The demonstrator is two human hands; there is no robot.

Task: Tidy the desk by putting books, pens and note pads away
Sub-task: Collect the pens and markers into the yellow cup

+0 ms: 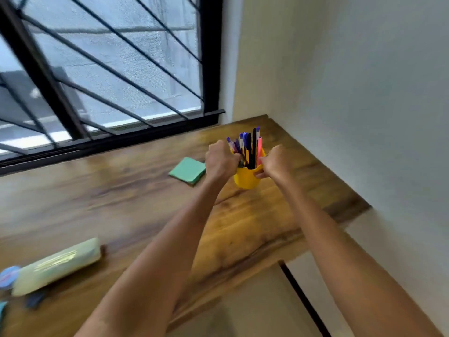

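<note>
Pens [247,149] upright in yellow cup [246,178], left hand [220,161] and right hand [277,164] clasping its sides

Soft daylight, whole frame smeared by motion blur

Light enters through the barred window [102,69] at upper left, leaving pale sheen on the desk [121,190]; the pouch [56,266] near the desk's left edge is blurred, lines bow at edges.

Yellow plastic pen cup [246,179], upright on desk; blue, black, pink pens [247,148] standing inside. Green square note pad [188,170] flat just beside.
</note>
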